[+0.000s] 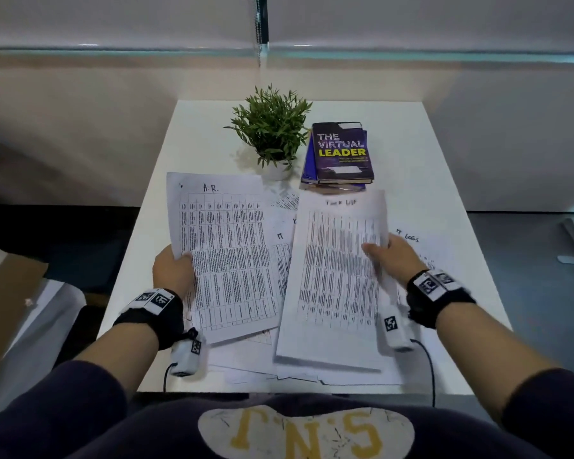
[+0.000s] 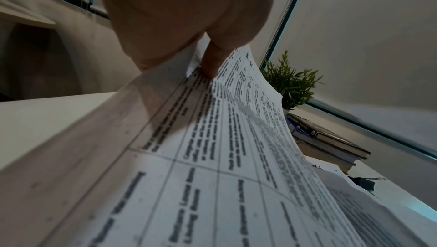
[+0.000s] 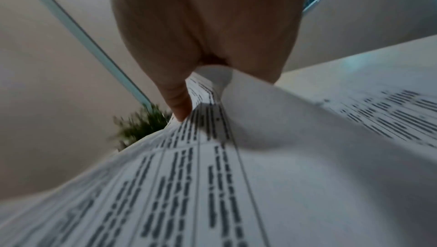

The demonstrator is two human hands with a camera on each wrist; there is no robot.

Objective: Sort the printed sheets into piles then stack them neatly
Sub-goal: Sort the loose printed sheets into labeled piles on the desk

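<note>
Now left hand pinches left edge of A.R. sheet, thumb on top. Right hand grips right edge of task-list sheet, lifted. Loose sheets between and beneath hands on table.

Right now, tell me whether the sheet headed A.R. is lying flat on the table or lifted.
Lifted. The left hand pinches the A.R. sheet at its left edge, and the left wrist view shows it curving up off the table, thumb on top.
</note>
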